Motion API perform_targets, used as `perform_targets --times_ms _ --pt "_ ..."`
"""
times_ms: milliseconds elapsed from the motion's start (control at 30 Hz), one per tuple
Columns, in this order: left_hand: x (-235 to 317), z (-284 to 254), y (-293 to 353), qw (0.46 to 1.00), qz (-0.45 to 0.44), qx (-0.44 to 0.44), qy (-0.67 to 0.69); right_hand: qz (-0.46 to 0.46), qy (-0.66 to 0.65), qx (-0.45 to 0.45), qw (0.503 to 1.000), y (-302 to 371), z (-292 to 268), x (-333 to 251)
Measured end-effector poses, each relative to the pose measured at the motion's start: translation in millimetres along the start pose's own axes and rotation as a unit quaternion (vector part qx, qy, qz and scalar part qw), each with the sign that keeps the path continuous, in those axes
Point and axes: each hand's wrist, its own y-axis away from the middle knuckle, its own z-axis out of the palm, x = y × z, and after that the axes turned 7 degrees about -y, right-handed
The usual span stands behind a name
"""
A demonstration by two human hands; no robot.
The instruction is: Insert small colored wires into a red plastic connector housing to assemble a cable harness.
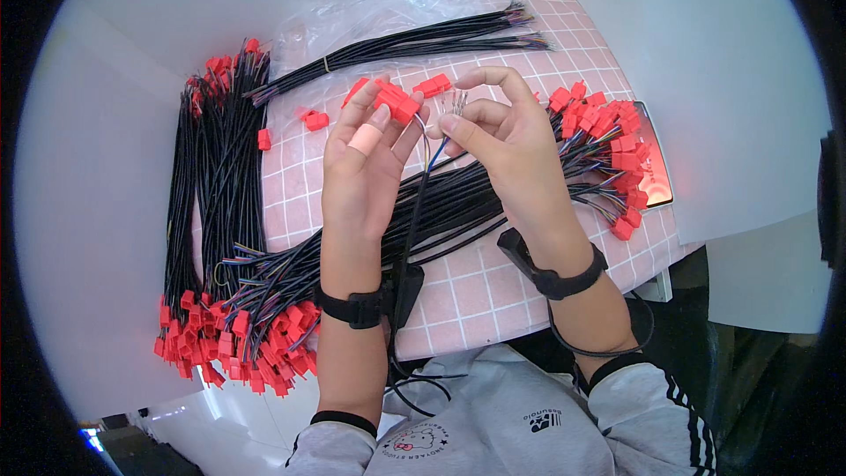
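My left hand, with a band wrapped round one finger, grips a red plastic connector between thumb and fingers. Thin coloured wires run from this connector into a black cable that hangs down between my forearms. To its right, my right hand pinches loose wires with bare metal ends fanned out above the thumb. Which core each fingertip touches is too small to make out. Below both hands lies a thick bundle of black cables across the table.
Red connectors cap the bundle's right end, beside a phone. More black cables with red connectors lie at the left. Loose red pieces, tied cables and clear plastic lie behind on the pink tiled table.
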Motion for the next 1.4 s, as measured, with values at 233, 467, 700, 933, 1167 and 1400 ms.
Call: perform_targets --times_ms 233,467,700,933,1167,1400 --pt "0 6 0 0.990 -0.047 0.073 -0.113 -0.012 0.003 -0.016 1.000 -1 -3 5" --pt "2 -2 -1 0.996 -0.055 0.034 -0.055 0.045 0.010 -0.037 0.998 -3 -10 3" --pt "2 -3 -1 0.997 -0.070 0.022 -0.013 0.134 -0.043 -0.097 0.985 -4 -14 3" --pt "3 -3 0 0.997 -0.079 0.012 -0.015 0.147 -0.020 -0.097 0.984 -3 -12 1" --pt "4 0 1 0.996 -0.087 0.005 -0.029 0.123 0.028 -0.104 0.986 -2 -13 3" --pt "4 2 1 0.994 -0.085 0.009 -0.067 0.034 0.052 -0.076 0.995 -2 -9 11"
